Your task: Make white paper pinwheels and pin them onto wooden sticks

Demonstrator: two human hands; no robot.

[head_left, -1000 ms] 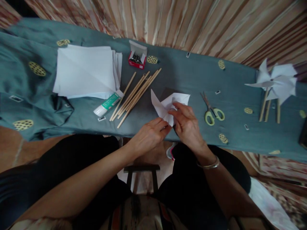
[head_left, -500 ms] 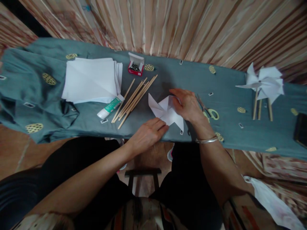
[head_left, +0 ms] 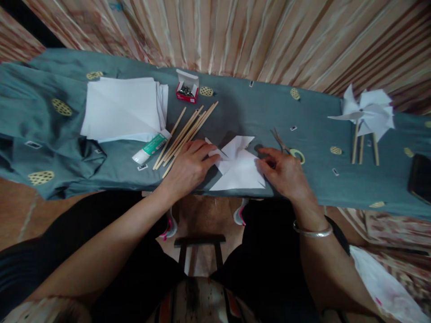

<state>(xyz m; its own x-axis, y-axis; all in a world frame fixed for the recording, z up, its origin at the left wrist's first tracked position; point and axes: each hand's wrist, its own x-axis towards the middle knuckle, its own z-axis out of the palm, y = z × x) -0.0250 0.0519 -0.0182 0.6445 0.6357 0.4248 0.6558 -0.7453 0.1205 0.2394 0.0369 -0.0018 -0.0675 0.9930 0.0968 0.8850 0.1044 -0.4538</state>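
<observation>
A white paper pinwheel [head_left: 239, 168] with folded blades lies at the table's front edge, between my hands. My left hand [head_left: 191, 165] has thumb and fingers closed on its left blade, and the wrist side lies by the lower ends of several wooden sticks [head_left: 188, 132]. At the pinwheel's right edge is my right hand [head_left: 286, 172], thumb and forefinger apart, the thumb at or just touching the paper. The other right fingers are curled and partly hidden. Scissors [head_left: 296, 155] with yellow-green handles lie just beyond this hand.
A stack of white paper [head_left: 121, 107] and a glue stick [head_left: 151, 147] lie at left. Behind the sticks stands an open red box [head_left: 187, 92] of small metal pieces. Finished-looking pinwheels [head_left: 373, 112] on sticks and a dark phone-like object [head_left: 420, 179] lie at right.
The pinwheel has turned on the cloth, its blades now pointing differently. My left hand has moved left and up to its left blade; my right hand has shifted right and down.
</observation>
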